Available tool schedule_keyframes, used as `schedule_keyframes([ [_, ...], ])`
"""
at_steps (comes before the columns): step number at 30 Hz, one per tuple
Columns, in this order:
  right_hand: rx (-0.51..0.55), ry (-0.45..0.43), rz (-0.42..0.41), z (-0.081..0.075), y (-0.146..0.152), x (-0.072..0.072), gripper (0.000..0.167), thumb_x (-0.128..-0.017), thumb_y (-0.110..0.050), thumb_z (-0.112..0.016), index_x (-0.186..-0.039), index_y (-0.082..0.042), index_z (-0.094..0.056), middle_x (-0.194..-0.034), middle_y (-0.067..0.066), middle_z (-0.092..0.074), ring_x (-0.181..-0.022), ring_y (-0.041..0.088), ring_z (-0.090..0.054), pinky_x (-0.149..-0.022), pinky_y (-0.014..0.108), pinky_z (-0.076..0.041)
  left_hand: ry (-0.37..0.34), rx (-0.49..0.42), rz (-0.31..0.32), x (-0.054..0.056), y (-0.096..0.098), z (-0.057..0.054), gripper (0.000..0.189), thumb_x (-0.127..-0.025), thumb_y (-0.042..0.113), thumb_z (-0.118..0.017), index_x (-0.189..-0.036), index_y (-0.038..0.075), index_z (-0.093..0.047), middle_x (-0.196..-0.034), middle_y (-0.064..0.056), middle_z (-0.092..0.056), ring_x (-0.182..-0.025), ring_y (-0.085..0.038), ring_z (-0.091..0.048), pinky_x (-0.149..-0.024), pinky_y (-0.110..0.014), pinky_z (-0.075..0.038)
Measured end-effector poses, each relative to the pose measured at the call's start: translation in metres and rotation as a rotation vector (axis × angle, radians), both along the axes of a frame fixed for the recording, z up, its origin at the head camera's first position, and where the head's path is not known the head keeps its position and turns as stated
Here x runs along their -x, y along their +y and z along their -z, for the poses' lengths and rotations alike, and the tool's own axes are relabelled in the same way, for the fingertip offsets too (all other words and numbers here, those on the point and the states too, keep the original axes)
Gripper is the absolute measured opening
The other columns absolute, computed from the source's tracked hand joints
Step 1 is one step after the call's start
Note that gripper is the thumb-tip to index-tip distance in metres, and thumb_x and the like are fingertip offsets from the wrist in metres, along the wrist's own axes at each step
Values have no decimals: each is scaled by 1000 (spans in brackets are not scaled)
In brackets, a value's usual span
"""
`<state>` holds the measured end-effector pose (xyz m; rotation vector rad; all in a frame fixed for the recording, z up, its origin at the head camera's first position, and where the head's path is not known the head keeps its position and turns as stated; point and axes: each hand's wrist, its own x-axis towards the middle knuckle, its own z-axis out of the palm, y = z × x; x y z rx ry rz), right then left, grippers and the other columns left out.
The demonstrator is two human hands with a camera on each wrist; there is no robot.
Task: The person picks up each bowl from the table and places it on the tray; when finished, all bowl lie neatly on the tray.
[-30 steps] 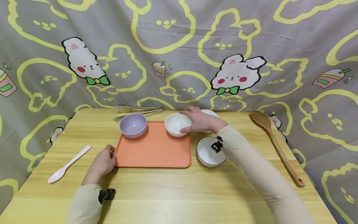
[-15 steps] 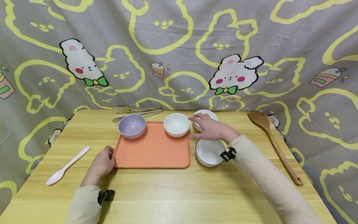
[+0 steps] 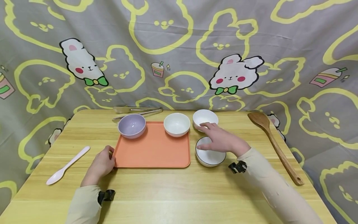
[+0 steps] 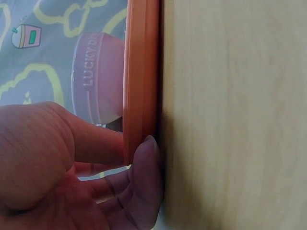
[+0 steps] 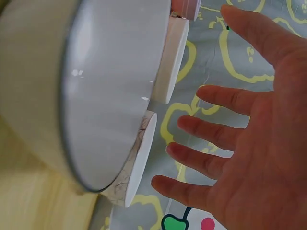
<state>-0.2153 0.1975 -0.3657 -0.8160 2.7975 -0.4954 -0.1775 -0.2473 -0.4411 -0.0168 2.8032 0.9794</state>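
Observation:
My left hand grips the left edge of an orange tray; in the left wrist view its thumb and fingers lie on either side of the tray's rim. A purple bowl sits at the tray's back left corner, and a white bowl at its back right. Over a white bowl with a dark rim, right of the tray, hovers my right hand, fingers spread and holding nothing. Behind that bowl stands another white bowl, its front partly covered by my fingertips.
Metal tongs lie behind the purple bowl at the table's back edge. A pale pink spoon rests on the left side of the wooden table, a wooden spatula on the right. A patterned curtain hangs behind.
My right hand has left the white bowl on the tray and moved right and nearer, over the dark-rimmed bowl. The left hand stays at the tray's edge.

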Motion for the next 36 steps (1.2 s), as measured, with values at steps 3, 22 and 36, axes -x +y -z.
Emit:
schedule_keyframes([
  [3,4,16,1,4,6,-7,82,-86,-51,-70,-151,-11,-39,-148,16,-37,-134,38,-33,-107,54,-32,4,-2,1,0,0,0,23,-95,-2,-47,-116,-11,-42,-83,-17,-59,-58,-19,-60,-55,-35,-50],
  [22,27,67,1,28,12,-35,96,-77,-51,-79,-152,-10,-35,-156,21,-23,-138,47,-24,-107,64,-22,6,0,2,0,0,1,21,-96,-2,-46,-115,-10,-42,-82,-15,-58,-59,-19,-59,-55,-34,-49],
  [36,-20,69,2,39,12,-39,105,-73,-55,-80,-155,-13,-29,-157,23,-18,-138,51,-19,-105,70,-20,-17,-14,2,1,0,1,22,-97,-1,-44,-117,-10,-40,-83,-17,-58,-58,-19,-59,-54,-35,-50],
])
